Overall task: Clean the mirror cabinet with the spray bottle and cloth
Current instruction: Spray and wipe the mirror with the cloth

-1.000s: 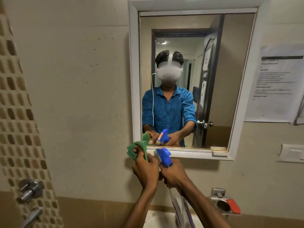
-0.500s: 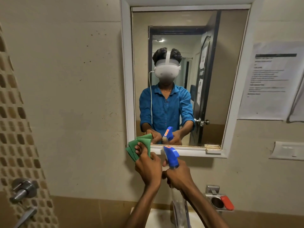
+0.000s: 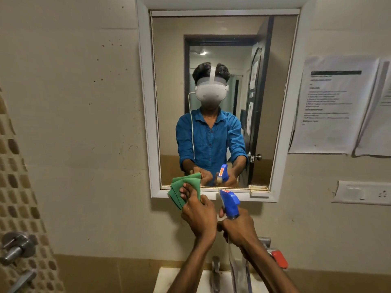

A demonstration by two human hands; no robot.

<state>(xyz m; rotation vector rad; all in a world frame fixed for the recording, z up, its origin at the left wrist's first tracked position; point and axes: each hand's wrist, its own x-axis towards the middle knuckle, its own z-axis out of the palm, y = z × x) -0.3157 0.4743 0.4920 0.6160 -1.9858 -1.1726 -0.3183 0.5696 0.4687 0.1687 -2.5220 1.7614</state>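
Left hand (image 3: 197, 214) clutching cloth (image 3: 186, 190), right hand (image 3: 239, 226) around spray bottle (image 3: 230, 205)

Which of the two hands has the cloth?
The left hand: it grips the folded green cloth at the mirror cabinet frame's lower left corner. The right hand holds the blue-headed spray bottle instead.

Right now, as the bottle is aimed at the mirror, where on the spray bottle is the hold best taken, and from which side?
At the neck just under the blue trigger head of the spray bottle, from behind, as the right hand does. The nozzle points at the mirror cabinet and the clear body hangs below, so a rear wrap probably leaves the fingers on the trigger.
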